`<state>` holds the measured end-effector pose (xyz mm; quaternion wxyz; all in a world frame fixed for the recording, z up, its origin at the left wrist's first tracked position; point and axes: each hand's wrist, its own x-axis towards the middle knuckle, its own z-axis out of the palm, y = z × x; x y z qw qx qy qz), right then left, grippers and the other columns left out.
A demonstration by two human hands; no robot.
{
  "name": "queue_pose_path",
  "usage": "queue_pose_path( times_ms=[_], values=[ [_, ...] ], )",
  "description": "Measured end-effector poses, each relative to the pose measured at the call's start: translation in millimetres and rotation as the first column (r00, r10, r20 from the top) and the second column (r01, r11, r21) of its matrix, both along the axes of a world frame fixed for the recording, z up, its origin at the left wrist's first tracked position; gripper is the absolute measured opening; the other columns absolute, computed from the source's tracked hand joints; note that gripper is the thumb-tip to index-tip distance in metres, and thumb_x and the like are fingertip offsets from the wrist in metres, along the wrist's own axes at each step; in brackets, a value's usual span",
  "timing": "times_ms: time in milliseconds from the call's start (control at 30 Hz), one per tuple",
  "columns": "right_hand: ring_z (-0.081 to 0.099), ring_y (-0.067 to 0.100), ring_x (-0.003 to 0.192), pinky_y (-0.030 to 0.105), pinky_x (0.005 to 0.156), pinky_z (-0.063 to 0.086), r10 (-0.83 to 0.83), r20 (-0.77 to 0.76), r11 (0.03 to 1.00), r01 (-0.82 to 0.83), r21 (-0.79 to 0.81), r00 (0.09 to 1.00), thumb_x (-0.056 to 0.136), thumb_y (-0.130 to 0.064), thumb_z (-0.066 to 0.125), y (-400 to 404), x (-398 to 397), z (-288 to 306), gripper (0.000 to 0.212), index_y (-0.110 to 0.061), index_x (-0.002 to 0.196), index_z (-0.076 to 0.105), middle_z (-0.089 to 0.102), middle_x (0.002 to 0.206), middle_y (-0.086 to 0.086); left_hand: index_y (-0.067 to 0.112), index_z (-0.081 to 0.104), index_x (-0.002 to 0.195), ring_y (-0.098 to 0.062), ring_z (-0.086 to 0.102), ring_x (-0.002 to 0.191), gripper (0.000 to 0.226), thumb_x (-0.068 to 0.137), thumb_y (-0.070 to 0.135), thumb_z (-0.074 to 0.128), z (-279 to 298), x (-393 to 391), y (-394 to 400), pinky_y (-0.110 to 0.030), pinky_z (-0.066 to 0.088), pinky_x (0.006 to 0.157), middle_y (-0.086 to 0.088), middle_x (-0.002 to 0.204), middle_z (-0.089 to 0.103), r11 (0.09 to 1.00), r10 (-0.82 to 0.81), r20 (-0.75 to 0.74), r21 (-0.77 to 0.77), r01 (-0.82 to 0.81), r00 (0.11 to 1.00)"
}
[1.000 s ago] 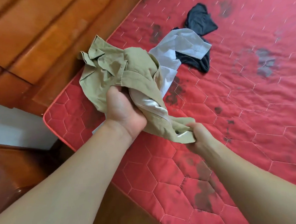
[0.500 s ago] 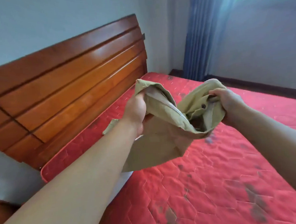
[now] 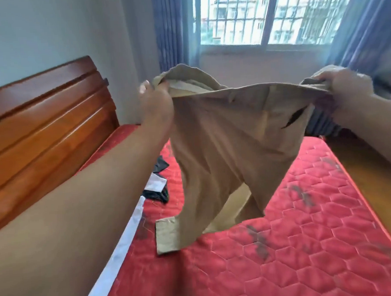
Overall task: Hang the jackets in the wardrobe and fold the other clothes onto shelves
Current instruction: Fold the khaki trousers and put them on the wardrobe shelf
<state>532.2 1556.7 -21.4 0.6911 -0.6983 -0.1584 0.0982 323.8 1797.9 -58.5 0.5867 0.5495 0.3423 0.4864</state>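
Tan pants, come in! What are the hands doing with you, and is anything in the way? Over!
Left hand and right hand grip the tan pants at the top corners, spread wide. Legs dangle onto the red mattress. Dark clothes lie behind, clear.

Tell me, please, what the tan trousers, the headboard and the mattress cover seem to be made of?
Tan trousers: matte woven cloth, probably cotton; it drapes and creases softly. Headboard: varnished wood, glossy with visible grain. Mattress cover: red quilted fabric with a slight sheen and stitched hexagons.

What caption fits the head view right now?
Both hands, left and right, hold khaki trousers spread by the waistband above a red mattress.
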Motion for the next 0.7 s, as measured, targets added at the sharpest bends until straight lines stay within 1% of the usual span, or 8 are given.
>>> queue_pose_path(
  times_ms=[67, 133, 267, 333, 400, 500, 600, 700],
  values=[
    [0.057, -0.004, 0.053, 0.007, 0.040, 0.039, -0.027, 0.164, 0.991, 0.047, -0.122, 0.986, 0.087, -0.015, 0.058, -37, -3, 11, 0.011, -0.016, 0.097, 0.055, 0.056, 0.068, -0.012, 0.014, 0.068, 0.106, -0.021, 0.065, 0.104, 0.039, 0.075, 0.036, 0.060, 8, 8, -15, -0.043, 0.048, 0.100, -0.006, 0.111, 0.069, 0.995, -0.101, 0.013, -0.010, 0.101, 0.995],
    [0.054, -0.006, 0.052, 0.005, 0.040, 0.035, -0.055, 0.254, 0.984, 0.095, -0.148, 0.966, 0.086, -0.012, 0.057, -70, -14, 25, 0.007, -0.017, 0.090, 0.055, 0.057, 0.055, -0.015, 0.019, 0.070, 0.080, -0.023, 0.067, 0.093, 0.015, 0.081, 0.030, 0.060, 23, 7, -43, -0.043, 0.051, 0.096, -0.006, 0.094, 0.071, 0.984, -0.176, 0.004, -0.023, 0.176, 0.984],
    [0.046, 0.004, 0.046, 0.021, 0.043, 0.036, -0.172, 0.202, 0.979, 0.190, -0.072, 0.964, 0.076, -0.013, 0.060, -124, -34, 51, 0.015, -0.019, 0.063, 0.061, 0.050, 0.054, -0.010, 0.021, 0.066, 0.072, -0.013, 0.066, 0.081, 0.022, 0.091, 0.025, 0.056, 49, 1, -100, -0.035, 0.052, 0.089, -0.003, 0.084, 0.069, 0.978, -0.203, 0.025, 0.055, 0.201, 0.979],
    [0.050, 0.013, 0.051, 0.026, 0.046, 0.037, -0.213, 0.132, 0.975, 0.219, -0.032, 0.968, 0.066, -0.017, 0.064, -152, -40, 59, 0.010, -0.017, 0.056, 0.060, 0.052, 0.056, -0.004, 0.023, 0.060, 0.072, 0.008, 0.058, 0.055, 0.028, 0.098, 0.020, 0.050, 63, -6, -132, -0.012, 0.050, 0.063, 0.004, 0.075, 0.060, 0.975, -0.204, 0.006, 0.096, 0.202, 0.979],
    [0.055, 0.015, 0.051, 0.024, 0.046, 0.041, -0.213, 0.082, 0.975, 0.217, -0.038, 0.974, 0.064, -0.020, 0.063, -183, -45, 65, 0.007, -0.019, 0.071, 0.062, 0.059, 0.067, 0.000, 0.023, 0.056, 0.072, 0.013, 0.051, 0.043, 0.030, 0.100, 0.018, 0.047, 75, -12, -163, -0.005, 0.037, 0.045, 0.008, 0.072, 0.054, 0.971, -0.176, -0.028, 0.160, 0.178, 0.984],
    [0.055, 0.014, 0.043, 0.020, 0.042, 0.044, -0.204, 0.089, 0.970, 0.213, -0.114, 0.975, 0.070, -0.022, 0.059, -227, -54, 75, 0.016, -0.016, 0.085, 0.063, 0.060, 0.068, 0.004, 0.017, 0.063, 0.085, 0.004, 0.052, 0.051, 0.020, 0.098, 0.021, 0.047, 93, -18, -202, -0.006, 0.035, 0.042, 0.008, 0.072, 0.054, 0.968, -0.150, -0.060, 0.194, 0.159, 0.987],
    [0.041, 0.013, 0.034, 0.014, 0.036, 0.036, -0.197, 0.045, 0.953, 0.202, -0.227, 0.979, 0.072, -0.022, 0.055, -263, -63, 79, 0.013, -0.015, 0.065, 0.047, 0.042, 0.057, 0.005, 0.011, 0.062, 0.111, -0.004, 0.052, 0.069, 0.027, 0.095, 0.028, 0.047, 100, -18, -230, -0.017, 0.039, 0.053, 0.003, 0.085, 0.060, 0.967, -0.146, -0.180, 0.182, 0.179, 0.973],
    [0.043, 0.015, 0.046, 0.020, 0.041, 0.039, -0.132, -0.093, 0.932, 0.092, -0.350, 0.987, 0.080, -0.017, 0.047, -283, -64, 67, 0.019, -0.017, 0.062, 0.043, 0.041, 0.054, 0.004, 0.006, 0.062, 0.116, -0.017, 0.056, 0.082, 0.036, 0.092, 0.028, 0.048, 87, -11, -244, -0.026, 0.040, 0.064, -0.006, 0.100, 0.062, 0.947, -0.203, -0.360, 0.163, 0.275, 0.911]
  ],
)
